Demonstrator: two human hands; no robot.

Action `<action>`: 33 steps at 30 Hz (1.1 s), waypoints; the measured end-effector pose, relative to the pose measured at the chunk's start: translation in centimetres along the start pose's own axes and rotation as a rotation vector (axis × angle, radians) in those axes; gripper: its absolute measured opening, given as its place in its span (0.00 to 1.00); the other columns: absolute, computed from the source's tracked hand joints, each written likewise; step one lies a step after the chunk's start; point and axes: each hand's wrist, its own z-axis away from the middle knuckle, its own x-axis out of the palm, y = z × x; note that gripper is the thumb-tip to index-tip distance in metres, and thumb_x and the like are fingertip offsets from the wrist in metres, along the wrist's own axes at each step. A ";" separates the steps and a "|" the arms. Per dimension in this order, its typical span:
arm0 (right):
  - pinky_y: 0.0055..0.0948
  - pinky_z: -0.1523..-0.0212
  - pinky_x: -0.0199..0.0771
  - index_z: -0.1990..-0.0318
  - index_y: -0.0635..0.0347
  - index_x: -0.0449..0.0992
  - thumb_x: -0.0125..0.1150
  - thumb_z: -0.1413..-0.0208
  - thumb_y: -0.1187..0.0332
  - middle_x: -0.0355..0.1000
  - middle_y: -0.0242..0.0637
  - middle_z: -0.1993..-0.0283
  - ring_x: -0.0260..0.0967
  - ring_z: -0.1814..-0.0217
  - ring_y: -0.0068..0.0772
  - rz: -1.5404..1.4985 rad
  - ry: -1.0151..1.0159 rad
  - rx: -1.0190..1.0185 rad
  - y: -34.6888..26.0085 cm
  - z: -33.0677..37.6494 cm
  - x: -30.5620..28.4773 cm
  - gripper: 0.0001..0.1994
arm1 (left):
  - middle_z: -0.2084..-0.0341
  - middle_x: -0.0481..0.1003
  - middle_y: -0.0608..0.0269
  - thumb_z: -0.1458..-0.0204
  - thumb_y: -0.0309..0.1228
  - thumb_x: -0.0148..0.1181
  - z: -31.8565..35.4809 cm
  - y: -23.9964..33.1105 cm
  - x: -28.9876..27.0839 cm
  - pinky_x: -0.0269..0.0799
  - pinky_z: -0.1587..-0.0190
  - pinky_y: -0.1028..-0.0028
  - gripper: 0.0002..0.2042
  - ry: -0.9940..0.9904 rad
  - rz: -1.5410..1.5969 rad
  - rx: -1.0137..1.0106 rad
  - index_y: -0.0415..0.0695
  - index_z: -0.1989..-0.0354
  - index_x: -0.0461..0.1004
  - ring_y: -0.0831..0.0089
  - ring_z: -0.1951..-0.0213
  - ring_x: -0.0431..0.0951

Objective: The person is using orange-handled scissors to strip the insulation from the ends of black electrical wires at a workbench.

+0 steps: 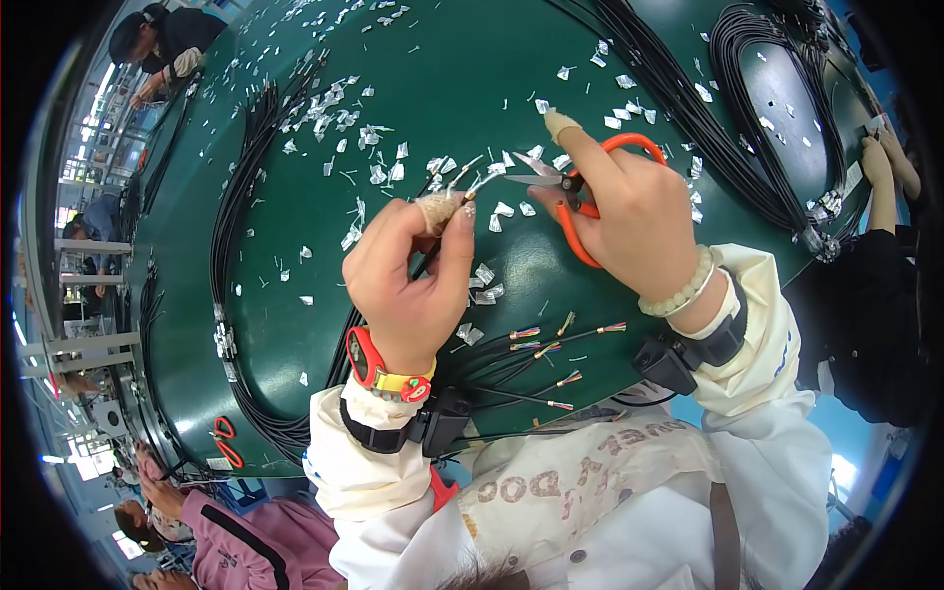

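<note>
Between the thumb and the taped forefinger of my left hand (408,265) a black cable (468,197) is pinched near its end, where thin pale strands fan out. My right hand (634,211) grips orange-handled scissors (572,184). Their blades are parted and point left, close to the strands; whether they touch I cannot tell. A finger cot covers the tip of my right forefinger. Below my hands lie several black cables with stripped, multicoloured wire ends (551,346).
Foil scraps (339,118) litter the green table (442,59). Black cable bundles lie at left (231,197) and at right (678,88). A second pair of orange scissors (227,442) rests near the lower left edge. Other people work around the table, one (172,39) at far left.
</note>
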 end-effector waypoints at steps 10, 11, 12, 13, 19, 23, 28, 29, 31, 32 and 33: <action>0.27 0.85 0.60 0.50 0.56 0.67 0.65 0.61 0.61 0.63 0.32 0.85 0.61 0.85 0.30 0.113 0.044 -0.073 0.1 0.1 0.1 0.27 | 0.82 0.66 0.68 0.53 0.19 0.56 0.1 0.6 -0.2 0.58 0.81 0.87 0.05 -0.185 -0.111 -0.005 0.33 0.67 0.73 0.87 0.81 0.64; 0.27 0.85 0.60 0.50 0.55 0.68 0.65 0.61 0.61 0.63 0.32 0.85 0.61 0.84 0.30 0.121 0.040 -0.074 0.1 0.1 0.1 0.27 | 0.82 0.66 0.68 0.53 0.19 0.56 0.1 0.6 -0.2 0.57 0.82 0.87 0.05 -0.184 -0.106 -0.004 0.33 0.67 0.73 0.87 0.81 0.64; 0.26 0.85 0.60 0.50 0.55 0.68 0.65 0.61 0.62 0.62 0.32 0.85 0.61 0.84 0.30 0.130 0.036 -0.075 0.1 0.1 0.0 0.26 | 0.82 0.66 0.68 0.53 0.19 0.56 0.1 0.6 -0.2 0.57 0.82 0.87 0.05 -0.184 -0.107 -0.004 0.33 0.67 0.73 0.87 0.81 0.64; 0.26 0.85 0.60 0.50 0.55 0.68 0.65 0.61 0.62 0.62 0.32 0.85 0.61 0.84 0.30 0.138 0.032 -0.076 0.0 0.1 0.0 0.26 | 0.84 0.66 0.67 0.55 0.19 0.57 0.1 0.6 -0.1 0.56 0.83 0.85 0.05 -0.160 -0.094 -0.003 0.34 0.68 0.73 0.86 0.83 0.63; 0.28 0.84 0.61 0.52 0.56 0.69 0.65 0.62 0.66 0.62 0.33 0.85 0.62 0.84 0.31 0.172 0.015 -0.069 0.0 0.2 0.0 0.25 | 0.86 0.66 0.66 0.59 0.18 0.59 0.1 0.6 0.0 0.54 0.85 0.83 0.05 -0.142 -0.102 -0.017 0.36 0.71 0.73 0.82 0.87 0.63; 0.29 0.83 0.62 0.53 0.55 0.70 0.64 0.64 0.70 0.62 0.33 0.85 0.63 0.83 0.32 0.191 0.006 -0.065 0.0 0.3 0.0 0.24 | 0.85 0.67 0.64 0.58 0.18 0.59 0.1 1.2 0.0 0.56 0.85 0.82 0.04 -0.173 -0.144 -0.003 0.36 0.75 0.71 0.81 0.87 0.64; 0.29 0.83 0.63 0.57 0.55 0.72 0.63 0.66 0.73 0.64 0.34 0.84 0.63 0.83 0.33 0.092 -0.008 -0.059 0.2 0.5 -0.1 0.21 | 0.84 0.69 0.62 0.58 0.18 0.59 0.5 0.3 0.6 0.57 0.85 0.81 0.05 -0.193 -0.071 -0.081 0.36 0.77 0.68 0.81 0.87 0.65; 0.29 0.82 0.63 0.58 0.55 0.72 0.63 0.66 0.73 0.65 0.35 0.84 0.63 0.83 0.34 0.047 -0.004 -0.067 0.1 0.5 -0.1 0.21 | 0.84 0.68 0.62 0.58 0.18 0.59 0.5 0.4 0.5 0.57 0.85 0.80 0.05 -0.207 -0.068 -0.085 0.36 0.77 0.68 0.79 0.87 0.65; 0.29 0.82 0.63 0.59 0.56 0.73 0.62 0.66 0.74 0.65 0.35 0.84 0.63 0.83 0.34 0.009 -0.015 -0.057 0.0 0.4 -0.3 0.19 | 0.84 0.67 0.61 0.58 0.18 0.58 0.4 0.6 0.3 0.59 0.85 0.77 0.05 -0.236 -0.060 -0.093 0.35 0.76 0.67 0.76 0.87 0.65; 0.29 0.82 0.62 0.61 0.57 0.74 0.62 0.66 0.74 0.65 0.36 0.84 0.63 0.83 0.34 -0.027 -0.026 -0.047 -0.1 0.4 -0.4 0.18 | 0.84 0.67 0.61 0.58 0.18 0.58 0.3 0.9 0.2 0.59 0.85 0.77 0.05 -0.235 -0.061 -0.092 0.35 0.76 0.67 0.76 0.87 0.65; 0.29 0.82 0.62 0.62 0.57 0.74 0.61 0.65 0.74 0.65 0.37 0.84 0.63 0.83 0.35 -0.062 -0.038 -0.038 -0.2 0.3 -0.5 0.16 | 0.85 0.66 0.60 0.58 0.17 0.58 0.1 1.2 0.0 0.59 0.85 0.76 0.05 -0.259 -0.140 -0.029 0.35 0.76 0.67 0.74 0.87 0.65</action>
